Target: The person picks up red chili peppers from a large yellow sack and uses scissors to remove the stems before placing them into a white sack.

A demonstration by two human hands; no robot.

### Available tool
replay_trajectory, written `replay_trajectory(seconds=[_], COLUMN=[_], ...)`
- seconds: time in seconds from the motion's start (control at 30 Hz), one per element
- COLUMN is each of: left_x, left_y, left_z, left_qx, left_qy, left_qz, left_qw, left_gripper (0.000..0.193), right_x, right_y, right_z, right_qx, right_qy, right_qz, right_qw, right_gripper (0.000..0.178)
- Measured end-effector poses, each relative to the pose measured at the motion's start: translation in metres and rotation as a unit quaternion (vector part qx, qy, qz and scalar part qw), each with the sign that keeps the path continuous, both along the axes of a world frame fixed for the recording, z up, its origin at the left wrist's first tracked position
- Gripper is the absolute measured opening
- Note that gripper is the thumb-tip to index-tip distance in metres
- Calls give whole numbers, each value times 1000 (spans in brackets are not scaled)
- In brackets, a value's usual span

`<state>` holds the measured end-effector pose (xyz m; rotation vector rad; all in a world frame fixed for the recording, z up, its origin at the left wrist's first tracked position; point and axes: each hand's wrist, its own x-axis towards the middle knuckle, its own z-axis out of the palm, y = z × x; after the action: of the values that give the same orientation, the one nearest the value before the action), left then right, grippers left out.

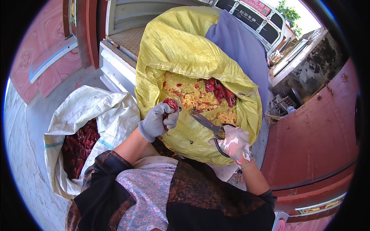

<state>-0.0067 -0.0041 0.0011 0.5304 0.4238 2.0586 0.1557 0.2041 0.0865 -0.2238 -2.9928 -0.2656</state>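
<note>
Slightly apart, scissors (208,124), held peppers (170,103), over sack (173,42)

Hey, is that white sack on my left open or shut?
Open: the white sack's mouth is spread, and dark red chilies show inside it.

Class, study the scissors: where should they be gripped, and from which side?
Grip the scissors by their dark handle loops, probably from the right: the blades point forward and left over the yellow sack, leaving the loops toward the gloved right hand, which holds them.
</note>
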Motion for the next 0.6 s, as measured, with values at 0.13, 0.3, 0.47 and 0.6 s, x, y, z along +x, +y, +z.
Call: replay_trajectory(seconds=[0.13,0.3,0.47,0.6], left_x=[-3,4,8,10], left_y=[2,-4,-5,-1], left_z=[-4,2,9,5], left_qx=[26,-18,-8,5], left_qy=[22,-16,-3,-17], left_qz=[-5,-7,-11,-48], left_qw=[999,1000,1000,999], left_gripper=[15,30,36,36], right_x=[-10,-33,-43,-63], right_y=[14,38,64,72], right_z=[8,-9,-18,-1], right_qx=[17,17,-5,-66], right_qy=[-9,10,25,34], right_qz=[-60,-154,-85,10], right_qw=[998,988,996,997], right_gripper=[54,54,47,26])
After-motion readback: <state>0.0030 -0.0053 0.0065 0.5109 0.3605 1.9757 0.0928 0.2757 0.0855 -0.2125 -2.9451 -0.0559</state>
